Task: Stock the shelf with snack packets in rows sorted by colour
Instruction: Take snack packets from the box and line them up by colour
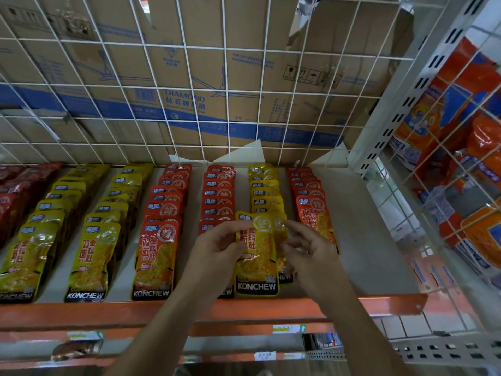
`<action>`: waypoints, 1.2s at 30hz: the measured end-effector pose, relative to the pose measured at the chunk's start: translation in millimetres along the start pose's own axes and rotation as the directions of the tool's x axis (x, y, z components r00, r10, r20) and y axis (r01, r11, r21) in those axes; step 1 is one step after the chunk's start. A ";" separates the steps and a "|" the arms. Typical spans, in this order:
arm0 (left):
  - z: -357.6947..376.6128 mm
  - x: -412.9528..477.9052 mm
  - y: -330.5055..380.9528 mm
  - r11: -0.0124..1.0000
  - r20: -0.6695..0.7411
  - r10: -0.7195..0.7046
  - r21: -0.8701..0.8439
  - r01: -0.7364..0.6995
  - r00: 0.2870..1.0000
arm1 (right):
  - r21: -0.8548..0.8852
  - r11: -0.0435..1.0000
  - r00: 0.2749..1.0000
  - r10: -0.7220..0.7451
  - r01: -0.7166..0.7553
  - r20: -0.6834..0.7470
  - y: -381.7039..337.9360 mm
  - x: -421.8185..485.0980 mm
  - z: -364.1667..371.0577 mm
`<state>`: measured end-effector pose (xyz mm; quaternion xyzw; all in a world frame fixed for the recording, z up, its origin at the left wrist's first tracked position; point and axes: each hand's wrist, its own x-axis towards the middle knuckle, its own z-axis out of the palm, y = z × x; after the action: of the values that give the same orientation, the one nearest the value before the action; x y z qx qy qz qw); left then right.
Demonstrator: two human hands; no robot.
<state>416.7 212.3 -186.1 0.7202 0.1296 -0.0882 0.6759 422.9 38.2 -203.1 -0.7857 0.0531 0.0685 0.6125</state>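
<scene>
Bare forearms reach up from the bottom edge to a glossy yellow packet (257,256), a flat foil pouch with rounded corners and a black band across its foot. The left hand (219,245) grasps this packet by its left edge, thumb on the front and fingers curled behind. The right hand (309,251) is just right of it, fingers half bent and spread over a second yellow pouch (282,240) that lies tucked under the packet's right side. I cannot tell whether they pinch it.

The packet lies at the front of the pale, matt shelf board (366,240), its foot touching the orange metal rail (108,312).

- Behind the packet runs a yellow row (264,191) of overlapping pouches, like shingles.
- Right of the packet is a red-orange row (309,196).
- Left of the packet come two red-orange rows (218,196) and (162,221), then two yellow rows (100,234) and (35,240), then a dark red row (10,194) at the frame's edge.

Above and behind the packet stands a white wire grid (189,77) of square meshes, with brown cardboard boxes (189,104) printed in blue beyond it. Far right of the packet, a white slotted steel upright (423,85) borders crinkled orange bags (461,99) behind more wire.
</scene>
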 end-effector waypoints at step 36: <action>33.0 4.6 -0.7 0.656 0.056 0.175 0.738 -0.159 0.983 | -0.441 0.896 0.993 -0.087 0.043 -0.080 6.5 4.1 4.9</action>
<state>422.4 179.7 -190.5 0.9413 0.0229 -0.0635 0.3307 425.6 41.4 -211.2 -0.9071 0.0398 0.0196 0.4186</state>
